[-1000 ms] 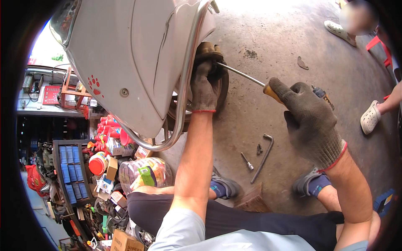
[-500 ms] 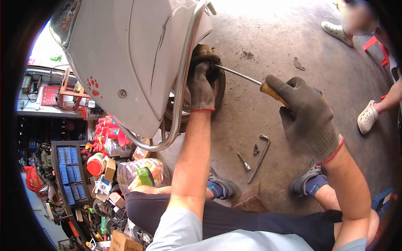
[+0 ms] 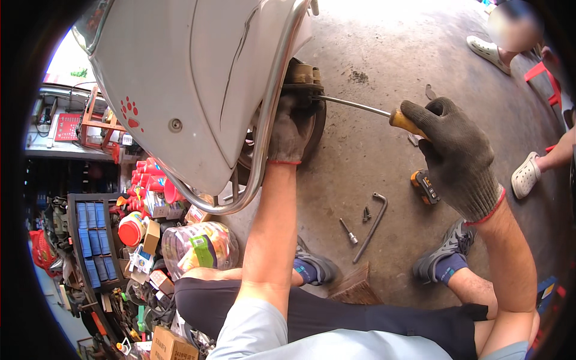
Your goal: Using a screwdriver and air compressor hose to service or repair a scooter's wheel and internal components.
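My right hand point(image 3: 459, 162), in a dark work glove with a red cuff edge, is closed on the yellow handle of a screwdriver point(image 3: 408, 123). Its long metal shaft runs left to the wheel assembly point(image 3: 305, 75) under a white scooter point(image 3: 180, 66), where the tip is hidden. My left hand point(image 3: 288, 137), gloved the same way, reaches in against that assembly just below the shaft. Its fingers are lost in shadow, so their grip does not show. A chrome guard bar point(image 3: 268, 120) curves past my left wrist.
On the concrete lie an L-shaped wrench point(image 3: 372, 228), a socket bit point(image 3: 348, 231), small screws point(image 3: 366, 213), a yellow-black battery pack point(image 3: 424, 186) and a wood block point(image 3: 355, 287). A clear plastic jar point(image 3: 198, 249) and clutter fill the left. Another person's clog point(image 3: 525, 175) is at right.
My right hand has shifted right with the screwdriver, uncovering the battery pack. The shaft lies flatter. My left hand remains at the wheel assembly, slightly lower. The view has shifted a little.
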Motion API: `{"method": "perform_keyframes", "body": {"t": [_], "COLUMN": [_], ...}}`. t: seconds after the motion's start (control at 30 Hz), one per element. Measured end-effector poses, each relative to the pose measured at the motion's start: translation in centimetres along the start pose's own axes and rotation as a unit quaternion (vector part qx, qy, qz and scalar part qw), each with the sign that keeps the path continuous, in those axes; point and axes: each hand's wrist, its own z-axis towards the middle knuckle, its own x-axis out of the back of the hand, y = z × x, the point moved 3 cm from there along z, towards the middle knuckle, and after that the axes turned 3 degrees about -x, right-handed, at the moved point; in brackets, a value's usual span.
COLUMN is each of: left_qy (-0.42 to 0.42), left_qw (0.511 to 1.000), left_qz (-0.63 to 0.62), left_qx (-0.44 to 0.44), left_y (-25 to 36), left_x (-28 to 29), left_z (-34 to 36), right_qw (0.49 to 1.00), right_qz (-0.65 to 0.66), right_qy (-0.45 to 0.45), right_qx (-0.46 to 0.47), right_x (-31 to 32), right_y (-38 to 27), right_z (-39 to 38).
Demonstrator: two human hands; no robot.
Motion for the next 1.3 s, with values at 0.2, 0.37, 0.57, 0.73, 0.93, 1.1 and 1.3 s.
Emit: {"method": "perform_keyframes", "body": {"t": [0.2,0.37,0.57,0.73,0.93,1.1,1.3], "left_qy": [0.063,0.033,-0.01,0.004,0.058,-0.04,0.065], "left_qw": [0.998,0.999,0.999,0.999,0.997,0.985,0.987], "left_qz": [0.026,0.024,0.03,0.038,0.054,0.164,0.131], "left_qx": [0.001,-0.001,-0.007,-0.012,0.022,-0.033,0.067], "left_y": [-0.9,-1.1,-1.1,-1.0,-0.9,-0.4,-1.0], "left_x": [0.8,0.6,0.6,0.7,1.3,1.1,1.8], "left_z": [0.5,0.8,0.7,0.9,0.7,0.7,0.3], "right_qw": [0.999,0.998,0.952,0.91,0.981,0.944,0.962], "right_qz": [0.034,0.051,0.241,0.337,0.165,0.256,0.232], "right_qy": [0.017,-0.014,-0.156,-0.174,-0.075,-0.114,-0.054], "right_qx": [-0.002,-0.037,-0.107,-0.166,-0.069,-0.172,-0.131], "right_x": [-0.3,-0.4,-1.1,-2.3,-2.1,-2.6,-2.5], "right_y": [-0.1,-1.0,0.6,1.0,0.2,0.3,-0.3], "right_z": [-0.2,-1.4,-1.5,-1.8,-1.8,-1.4,-1.7]}}
